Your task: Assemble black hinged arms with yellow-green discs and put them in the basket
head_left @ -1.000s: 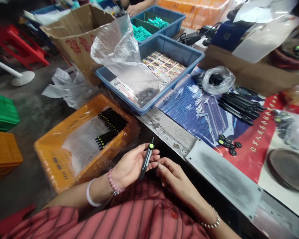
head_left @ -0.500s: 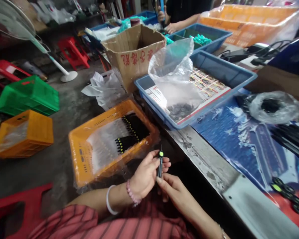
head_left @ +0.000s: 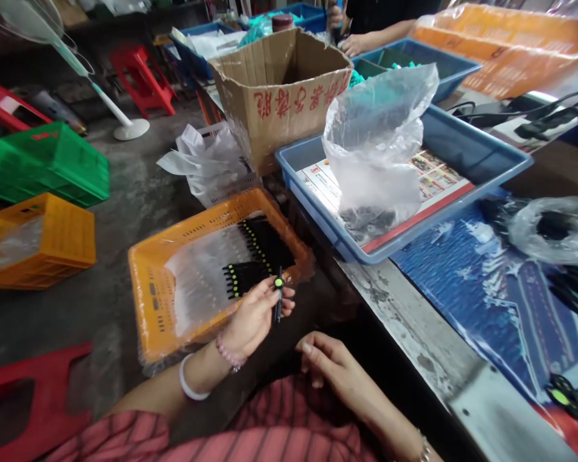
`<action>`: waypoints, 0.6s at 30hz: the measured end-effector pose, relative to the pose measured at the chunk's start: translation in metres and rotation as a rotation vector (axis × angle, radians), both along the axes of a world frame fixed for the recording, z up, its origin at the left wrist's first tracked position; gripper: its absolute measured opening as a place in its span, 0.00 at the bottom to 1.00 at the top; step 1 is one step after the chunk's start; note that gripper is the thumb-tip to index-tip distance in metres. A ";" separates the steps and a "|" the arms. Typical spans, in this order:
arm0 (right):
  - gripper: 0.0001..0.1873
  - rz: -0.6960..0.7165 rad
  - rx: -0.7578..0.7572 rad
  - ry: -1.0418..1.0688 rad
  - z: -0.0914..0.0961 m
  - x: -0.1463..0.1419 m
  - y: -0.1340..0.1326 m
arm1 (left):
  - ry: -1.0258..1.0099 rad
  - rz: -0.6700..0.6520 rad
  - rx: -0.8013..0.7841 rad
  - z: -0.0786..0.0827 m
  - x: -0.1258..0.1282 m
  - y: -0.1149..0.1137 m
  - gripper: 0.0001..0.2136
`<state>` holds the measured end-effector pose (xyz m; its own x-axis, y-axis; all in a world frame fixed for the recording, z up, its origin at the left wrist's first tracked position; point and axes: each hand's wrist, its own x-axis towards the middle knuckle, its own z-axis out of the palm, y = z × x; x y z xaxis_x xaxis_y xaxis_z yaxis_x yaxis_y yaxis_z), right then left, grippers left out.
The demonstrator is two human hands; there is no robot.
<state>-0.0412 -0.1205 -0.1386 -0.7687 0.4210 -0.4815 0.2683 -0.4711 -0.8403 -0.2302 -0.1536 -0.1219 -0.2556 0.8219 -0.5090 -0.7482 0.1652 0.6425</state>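
Note:
My left hand point(head_left: 255, 316) is closed around a slim black pen-like tool with a yellow-green button point(head_left: 278, 294), held upright over the near edge of an orange basket point(head_left: 149, 301). That basket is lined with clear plastic and holds a row of several similar black pieces point(head_left: 257, 256). My right hand point(head_left: 328, 362) hovers low over my lap, just right of the left one, fingers loosely curled and holding nothing.
A blue tray point(head_left: 462, 154) with a clear plastic bag point(head_left: 376, 147) sits on the table point(head_left: 414, 333) at right. A cardboard box point(head_left: 279, 96) stands behind it. Another person's hands point(head_left: 351, 42) work at the far end. Orange point(head_left: 38, 240) and green point(head_left: 48, 163) baskets and red stools sit on the floor.
My left hand carried the black tool left, toward the orange basket. My right hand let go of it and dropped toward my lap. The view swung left.

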 end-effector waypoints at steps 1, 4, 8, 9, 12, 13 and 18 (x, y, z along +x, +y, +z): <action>0.30 -0.006 0.000 0.004 -0.001 -0.002 0.002 | -0.003 0.012 0.001 -0.001 -0.002 0.000 0.12; 0.27 -0.008 0.032 0.043 -0.002 -0.013 0.006 | -0.018 0.029 0.005 -0.005 0.000 0.001 0.12; 0.25 0.008 0.057 0.107 -0.006 -0.033 0.006 | 0.004 0.024 0.008 -0.012 0.013 0.000 0.13; 0.26 0.010 0.031 0.114 -0.008 -0.037 0.006 | 0.022 0.016 0.009 -0.015 0.016 -0.001 0.13; 0.29 0.008 -0.064 0.082 -0.015 -0.042 0.003 | 0.119 -0.019 0.018 -0.023 0.018 -0.005 0.14; 0.30 0.011 -0.082 0.061 -0.016 -0.042 0.003 | 0.173 -0.022 0.025 -0.026 0.017 -0.007 0.15; 0.30 0.105 -0.118 0.012 -0.015 -0.031 0.014 | 0.597 0.050 0.110 -0.022 -0.011 -0.013 0.22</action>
